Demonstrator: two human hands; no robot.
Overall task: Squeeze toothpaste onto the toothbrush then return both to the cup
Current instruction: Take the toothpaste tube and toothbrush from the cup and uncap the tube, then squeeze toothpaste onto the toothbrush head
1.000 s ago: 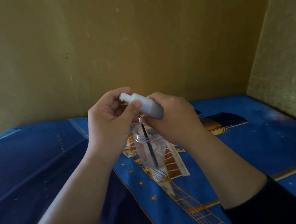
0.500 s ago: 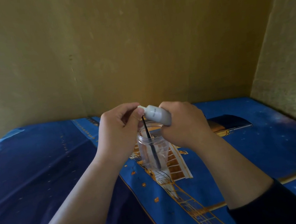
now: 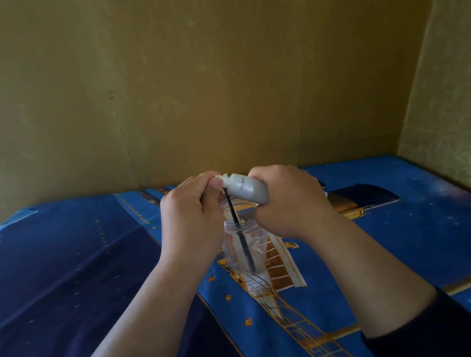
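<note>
Nearest the camera, two forearms reach forward over a blue printed cloth toward a clear plastic cup, which stands upright on the cloth's orange-and-white pattern. On the near right of the cup, a dark sleeve covers the right arm's lower part. Inside the cup a black toothbrush leans, its handle foot on the cup's floor and its upper end rising above the rim to the left hand's fingertips. Just left of the cup and partly in front of it, the left hand is curled, thumb and fingers pinched together at the nozzle end of a white toothpaste tube. Just right of the cup, the right hand is clamped around the tube's body, holding it tilted above the rim, nozzle toward the left hand. Whether the cap is on is hard to tell, as the fingers hide it. Beyond the cup, the cloth ends at a yellow-brown wall.
</note>
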